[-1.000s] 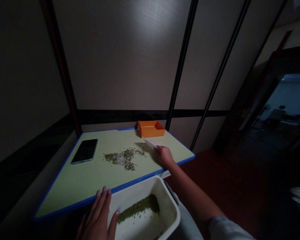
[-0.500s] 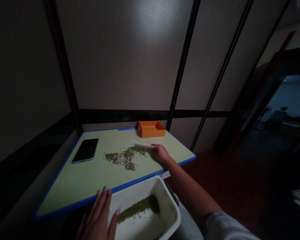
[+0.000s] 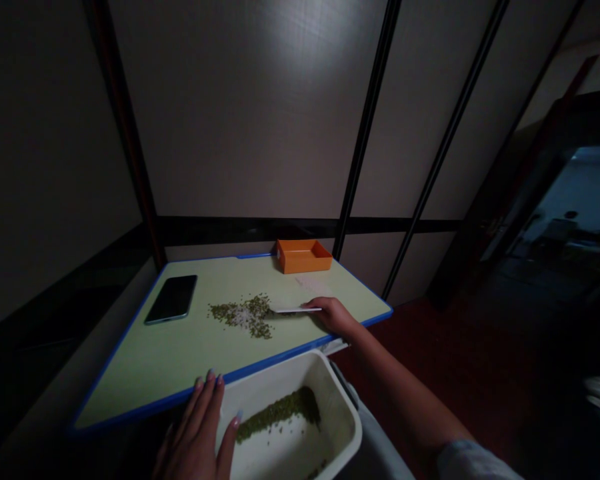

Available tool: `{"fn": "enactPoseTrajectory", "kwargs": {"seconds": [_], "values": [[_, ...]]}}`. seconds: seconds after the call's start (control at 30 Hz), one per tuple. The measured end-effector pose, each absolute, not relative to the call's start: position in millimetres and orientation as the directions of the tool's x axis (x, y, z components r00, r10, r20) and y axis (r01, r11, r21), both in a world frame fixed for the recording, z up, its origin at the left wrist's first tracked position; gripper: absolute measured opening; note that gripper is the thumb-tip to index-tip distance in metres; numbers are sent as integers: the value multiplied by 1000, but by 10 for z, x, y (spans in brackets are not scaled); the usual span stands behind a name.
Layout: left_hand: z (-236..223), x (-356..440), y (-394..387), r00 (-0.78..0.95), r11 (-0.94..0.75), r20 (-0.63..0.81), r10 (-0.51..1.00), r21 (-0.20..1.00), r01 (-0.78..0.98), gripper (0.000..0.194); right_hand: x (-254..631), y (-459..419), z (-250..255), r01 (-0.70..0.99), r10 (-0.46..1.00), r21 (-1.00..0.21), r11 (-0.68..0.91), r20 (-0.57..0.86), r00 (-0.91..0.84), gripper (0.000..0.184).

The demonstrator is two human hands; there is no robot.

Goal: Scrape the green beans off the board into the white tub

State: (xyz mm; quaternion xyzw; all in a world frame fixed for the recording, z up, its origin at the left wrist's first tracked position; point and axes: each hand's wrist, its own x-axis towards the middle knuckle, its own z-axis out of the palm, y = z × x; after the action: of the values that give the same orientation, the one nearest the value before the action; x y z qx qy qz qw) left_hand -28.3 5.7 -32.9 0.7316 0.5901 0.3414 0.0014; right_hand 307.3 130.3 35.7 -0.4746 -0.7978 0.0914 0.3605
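Observation:
My right hand pinches a thin, flat white card by its right end, low over the pale green tabletop. At the card's left end lies a spread of small green grains with a patch of whitish grains among them. My left hand grips the left wall of a white plastic tub, fingers outside and thumb over the inner side. Inside the tub, more green grains lie in a band along the far wall. Their exact kind is too small to make out.
The blue-edged table stands against a panelled wall. A dark-screened phone lies at its left. An orange open box sits at the back, with faint pale grains before it. The tub is below the table's front edge.
My right hand has drawn the card right and slightly toward me, away from the pile's upper right. Fewer loose green grains show there now. My left hand and the tub have barely moved.

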Motion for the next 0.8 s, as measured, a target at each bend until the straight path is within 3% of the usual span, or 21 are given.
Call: {"fn": "enactPoseTrajectory", "kwargs": {"seconds": [0.23, 0.43, 0.57, 0.8], "values": [[-351, -259, 45, 41, -285, 490, 871, 436, 854, 56, 3134, 1227, 302, 642, 814, -530, 554, 506, -285, 32], [-380, -220, 46, 22, -285, 517, 856, 436, 854, 59, 3228, 1357, 205, 509, 830, -775, 375, 525, 188, 22], [-342, -209, 27, 32, -298, 526, 850, 428, 853, 59, 3313, 1464, 149, 374, 795, -852, 367, 496, 349, 32], [-333, -188, 4, 55, -307, 537, 842, 392, 867, 59, 3558, 1449, 145, 339, 846, -894, 295, 409, 341, 52]]}}
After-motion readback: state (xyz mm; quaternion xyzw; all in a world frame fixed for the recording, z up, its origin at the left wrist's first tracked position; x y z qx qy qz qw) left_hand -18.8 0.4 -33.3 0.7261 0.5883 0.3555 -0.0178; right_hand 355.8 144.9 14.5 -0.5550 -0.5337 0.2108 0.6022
